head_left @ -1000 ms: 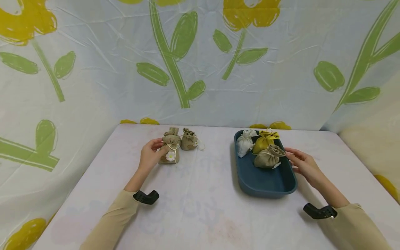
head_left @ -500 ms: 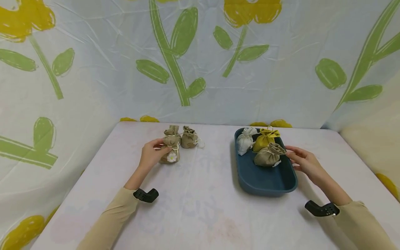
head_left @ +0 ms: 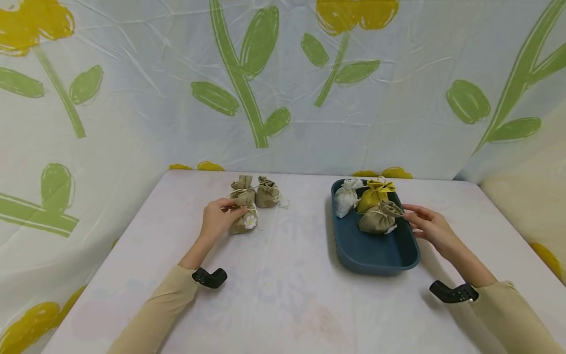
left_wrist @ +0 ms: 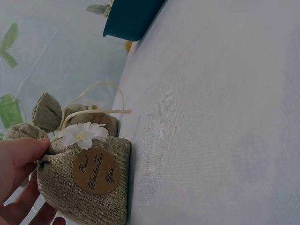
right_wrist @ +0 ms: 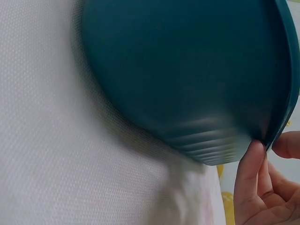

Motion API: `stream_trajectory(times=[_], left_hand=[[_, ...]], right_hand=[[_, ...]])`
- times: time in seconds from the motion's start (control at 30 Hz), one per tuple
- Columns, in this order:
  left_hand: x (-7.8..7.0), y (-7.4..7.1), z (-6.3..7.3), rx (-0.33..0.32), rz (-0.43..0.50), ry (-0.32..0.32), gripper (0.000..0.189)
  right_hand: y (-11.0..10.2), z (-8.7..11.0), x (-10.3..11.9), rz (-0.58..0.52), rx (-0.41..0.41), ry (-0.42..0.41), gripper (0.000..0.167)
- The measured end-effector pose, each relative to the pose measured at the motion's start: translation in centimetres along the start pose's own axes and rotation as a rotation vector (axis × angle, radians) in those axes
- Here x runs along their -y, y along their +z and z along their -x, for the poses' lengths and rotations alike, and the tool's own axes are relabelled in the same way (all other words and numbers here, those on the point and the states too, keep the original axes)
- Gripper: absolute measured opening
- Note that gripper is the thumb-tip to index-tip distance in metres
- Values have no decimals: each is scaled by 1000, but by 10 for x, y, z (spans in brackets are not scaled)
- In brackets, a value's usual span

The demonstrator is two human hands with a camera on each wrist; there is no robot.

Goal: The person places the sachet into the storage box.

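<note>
Burlap pouch (head_left: 240, 226) with a white flower (head_left: 250, 222) sits slightly closer to the blue tray (head_left: 376, 258) than half a second ago, its neck pinched between thumb and fingers of the left hand (head_left: 215, 217). It is on the table's left side, just in front of a second pouch (head_left: 241, 183) and a third pouch (head_left: 266, 192), both unmoved. The right hand (head_left: 433, 231) pinches the tray's rim, as before.
</note>
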State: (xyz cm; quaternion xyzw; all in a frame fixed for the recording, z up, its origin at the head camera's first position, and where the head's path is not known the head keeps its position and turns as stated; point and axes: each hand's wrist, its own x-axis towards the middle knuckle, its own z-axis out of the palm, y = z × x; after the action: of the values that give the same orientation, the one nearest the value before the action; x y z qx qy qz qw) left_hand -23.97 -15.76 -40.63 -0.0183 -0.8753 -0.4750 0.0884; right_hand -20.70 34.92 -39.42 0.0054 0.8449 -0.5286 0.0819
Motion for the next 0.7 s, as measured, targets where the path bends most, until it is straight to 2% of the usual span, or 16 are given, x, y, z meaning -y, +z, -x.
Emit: stream_trajectory(times=[0.13,0.43,0.7], left_hand=[[-1,2,0,7,17,-3,35],[3,3,1,37,-8,-30,41],[-1,3,0,32,-94,25,31]], right_hand=[[1,1,1,-13,-3,7,36],[3,3,1,-40,9,35,43],[2,3,0,-44,12,38,50]])
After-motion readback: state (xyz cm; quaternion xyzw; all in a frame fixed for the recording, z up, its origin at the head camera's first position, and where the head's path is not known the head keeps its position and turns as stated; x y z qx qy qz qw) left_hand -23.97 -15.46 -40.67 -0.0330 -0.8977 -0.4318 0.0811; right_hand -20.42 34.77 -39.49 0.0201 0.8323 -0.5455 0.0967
